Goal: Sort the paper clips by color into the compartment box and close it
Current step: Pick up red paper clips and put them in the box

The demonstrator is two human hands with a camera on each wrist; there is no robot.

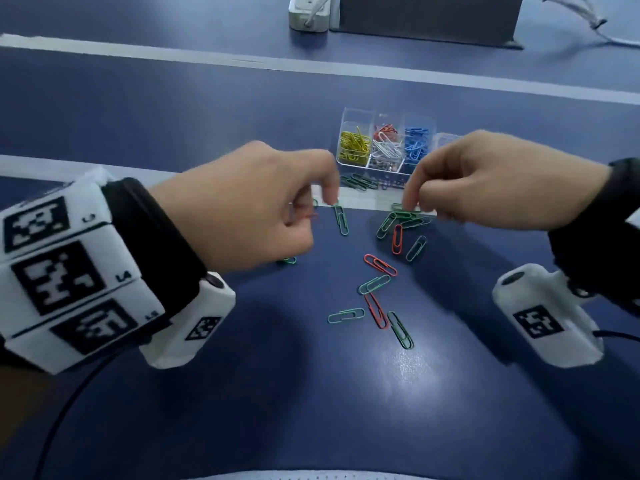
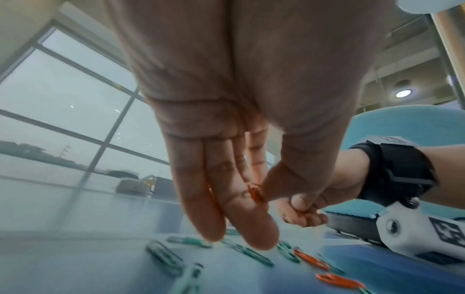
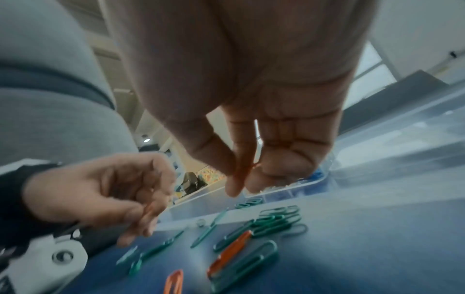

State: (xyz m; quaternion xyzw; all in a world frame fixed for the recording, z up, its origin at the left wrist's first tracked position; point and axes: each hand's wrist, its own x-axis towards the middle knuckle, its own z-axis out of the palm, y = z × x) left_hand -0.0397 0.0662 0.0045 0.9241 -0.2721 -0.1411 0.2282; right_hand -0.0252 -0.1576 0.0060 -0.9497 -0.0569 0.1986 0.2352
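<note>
A clear compartment box (image 1: 367, 199) stands ahead with yellow clips (image 1: 353, 145), red and white clips (image 1: 385, 142), blue clips (image 1: 417, 143) and green clips (image 1: 358, 181) in separate cells. Loose green clips (image 1: 405, 216) and red clips (image 1: 380, 265) lie on the blue table before it. My left hand (image 1: 313, 216) hovers left of the box and pinches a red clip (image 2: 255, 194) between thumb and fingers. My right hand (image 1: 412, 202) hangs over the green pile by the box front. Its thumb and forefinger (image 3: 236, 179) seem to pinch a red clip (image 3: 247, 161).
A white power strip (image 1: 308, 12), a dark box (image 1: 429, 19) and cables (image 1: 588, 26) sit at the far edge. White tape lines (image 1: 311, 69) cross the table. More green clips (image 1: 401, 330) and red ones (image 1: 376, 311) lie nearer to me.
</note>
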